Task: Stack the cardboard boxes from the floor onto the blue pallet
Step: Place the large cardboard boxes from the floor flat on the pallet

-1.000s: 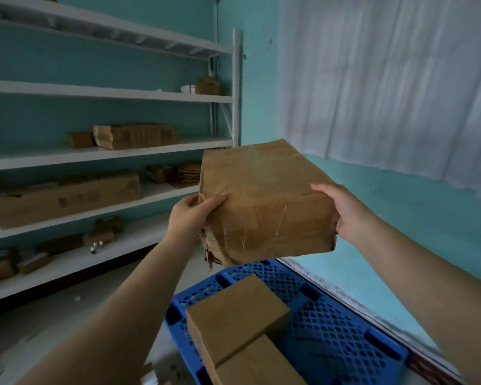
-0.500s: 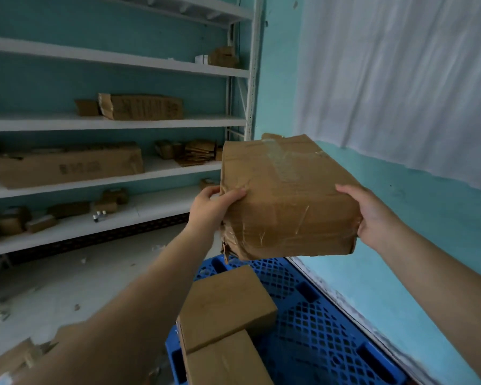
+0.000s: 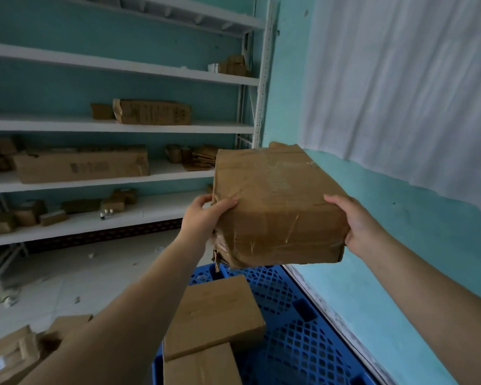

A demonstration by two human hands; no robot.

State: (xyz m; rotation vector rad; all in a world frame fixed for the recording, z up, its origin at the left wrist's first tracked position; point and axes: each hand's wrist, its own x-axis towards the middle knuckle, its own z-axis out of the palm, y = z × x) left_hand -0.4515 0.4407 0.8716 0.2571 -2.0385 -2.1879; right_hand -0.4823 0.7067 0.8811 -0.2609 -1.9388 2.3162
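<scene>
Both hands are being used to hold a worn cardboard box (image 3: 278, 207) aloft, the left hand (image 3: 203, 218) gripping its near-left corner, the right hand (image 3: 353, 223) clasping its right side. Below the hands, the blue pallet (image 3: 295, 323) is lying beside the wall, two boxes (image 3: 211, 315) already being carried on its left part; bare grid is being left beneath the right hand.

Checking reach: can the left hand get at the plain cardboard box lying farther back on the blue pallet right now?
Probably not: the left hand grips the crumpled taped cardboard box together with the right hand.
</scene>
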